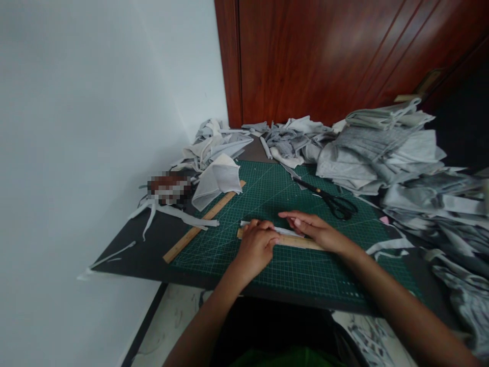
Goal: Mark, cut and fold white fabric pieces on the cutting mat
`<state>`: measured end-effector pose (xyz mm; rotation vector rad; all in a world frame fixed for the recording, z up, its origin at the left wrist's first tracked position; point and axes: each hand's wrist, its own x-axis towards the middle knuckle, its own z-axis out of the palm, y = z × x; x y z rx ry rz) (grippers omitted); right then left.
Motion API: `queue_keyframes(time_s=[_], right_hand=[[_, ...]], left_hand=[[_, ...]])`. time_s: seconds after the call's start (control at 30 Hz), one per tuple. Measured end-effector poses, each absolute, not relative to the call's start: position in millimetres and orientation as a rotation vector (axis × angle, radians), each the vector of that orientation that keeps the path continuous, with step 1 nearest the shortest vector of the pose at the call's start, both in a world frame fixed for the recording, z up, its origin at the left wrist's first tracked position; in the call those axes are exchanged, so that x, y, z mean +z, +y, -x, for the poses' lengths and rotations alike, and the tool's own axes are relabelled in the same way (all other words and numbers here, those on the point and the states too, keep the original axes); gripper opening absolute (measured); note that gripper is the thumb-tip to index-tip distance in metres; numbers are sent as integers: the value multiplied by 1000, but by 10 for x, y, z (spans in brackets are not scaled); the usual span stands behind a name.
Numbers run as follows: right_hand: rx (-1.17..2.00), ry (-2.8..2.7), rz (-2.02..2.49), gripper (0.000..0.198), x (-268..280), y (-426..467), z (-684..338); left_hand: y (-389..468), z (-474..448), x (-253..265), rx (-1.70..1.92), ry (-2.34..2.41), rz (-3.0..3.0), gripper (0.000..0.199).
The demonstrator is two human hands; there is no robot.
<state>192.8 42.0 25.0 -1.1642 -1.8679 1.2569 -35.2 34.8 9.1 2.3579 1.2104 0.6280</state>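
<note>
My left hand (257, 245) is closed, its fingers curled over a wooden ruler (301, 241) and the narrow white fabric strip (284, 232) along its far edge. My right hand (311, 227) is at the strip's right part, index finger stretched out toward the left and thumb slightly apart; whether it touches the strip I cannot tell. Both rest over a green cutting mat (305, 270) with a printed grid. Black-handled scissors (324, 193) lie beyond my right hand.
A second wooden ruler (204, 221) lies slanted on the left, partly under a pale fabric piece (219, 181). Grey fabric scraps (294, 135) are heaped at the back. Folded grey fabric stacks (374, 148) stand on the right. A white wall (114, 102) borders the table's left side.
</note>
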Motion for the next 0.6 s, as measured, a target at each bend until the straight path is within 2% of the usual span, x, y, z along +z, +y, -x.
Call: queue_keyframes(time_s=[0.2, 0.5, 0.6], right_hand=[[1379, -1541, 1198, 63, 85, 298, -1894], [741, -1672, 1425, 21, -9, -35, -1818], [606, -1724, 1414, 20, -70, -201, -1759]], left_hand=[[371, 363, 51, 686, 1174, -2304, 45], [394, 383, 30, 658, 1097, -2297, 26], [393, 396, 22, 674, 1081, -2281, 27]])
